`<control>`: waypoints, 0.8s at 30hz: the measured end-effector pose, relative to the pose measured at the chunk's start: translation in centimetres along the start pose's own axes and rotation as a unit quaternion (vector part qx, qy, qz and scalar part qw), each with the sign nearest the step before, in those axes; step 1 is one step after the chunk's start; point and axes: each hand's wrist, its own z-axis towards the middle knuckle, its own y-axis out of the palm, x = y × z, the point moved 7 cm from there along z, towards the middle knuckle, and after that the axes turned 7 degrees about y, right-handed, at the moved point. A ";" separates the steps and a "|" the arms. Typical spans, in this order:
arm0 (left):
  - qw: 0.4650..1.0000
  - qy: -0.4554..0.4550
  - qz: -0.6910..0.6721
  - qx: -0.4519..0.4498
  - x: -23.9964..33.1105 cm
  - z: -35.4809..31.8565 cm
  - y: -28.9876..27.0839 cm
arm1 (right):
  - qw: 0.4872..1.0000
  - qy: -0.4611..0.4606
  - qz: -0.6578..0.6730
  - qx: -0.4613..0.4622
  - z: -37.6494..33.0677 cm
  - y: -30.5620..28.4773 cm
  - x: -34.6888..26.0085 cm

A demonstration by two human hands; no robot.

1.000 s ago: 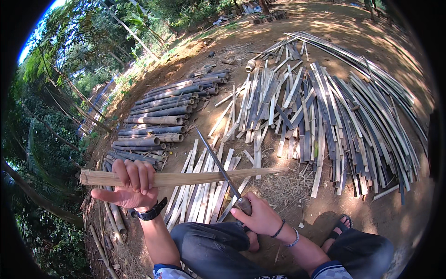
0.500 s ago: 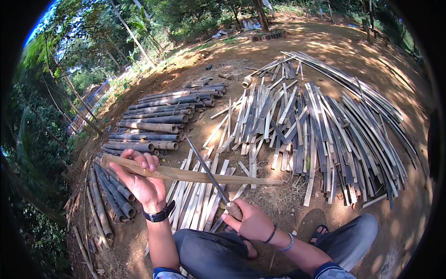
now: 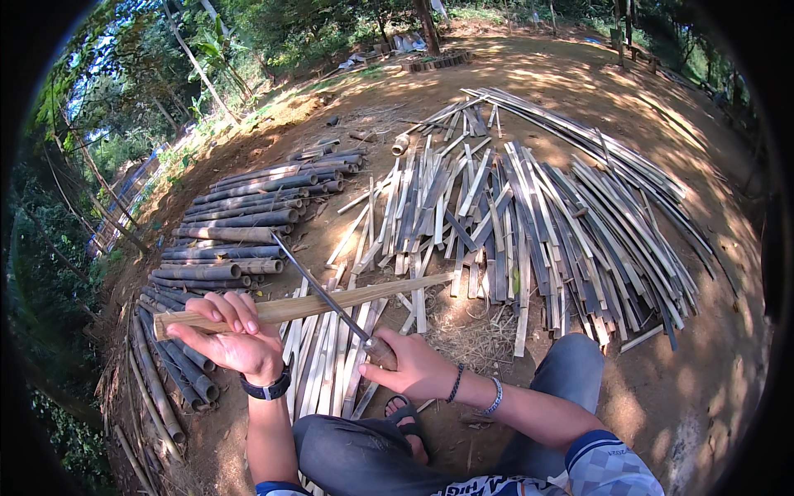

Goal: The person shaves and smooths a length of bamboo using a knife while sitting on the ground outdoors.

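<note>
Left hand [image 3: 231, 343] grips your pale split bamboo strip [image 3: 331, 303], now raised level; right hand [image 3: 413, 369] holds the long dark blade [image 3: 318, 287] across it.

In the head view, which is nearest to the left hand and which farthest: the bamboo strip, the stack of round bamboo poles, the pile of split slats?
1. Bamboo strip: held in the left hand.
2. Stack of round bamboo poles: just beyond it, on the left.
3. Pile of split slats: farthest, on the right.

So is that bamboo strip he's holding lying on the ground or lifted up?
Lifted. The left hand grips the bamboo strip near one end, roughly level above the ground; the knife crosses it.
</note>
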 end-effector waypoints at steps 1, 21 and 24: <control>1.000 -0.005 -0.010 -0.002 -1.0 -0.8 -0.2 | 1.000 0.004 -0.009 0.003 0.0 -0.4 1.2; 0.978 -0.109 0.017 -0.177 -0.5 -8.3 -2.3 | 0.991 0.125 0.000 -0.043 -4.1 -0.9 7.1; 0.962 -0.112 0.013 -0.248 -0.2 -8.8 -1.8 | 0.996 0.060 0.005 -0.070 -3.9 -0.6 5.1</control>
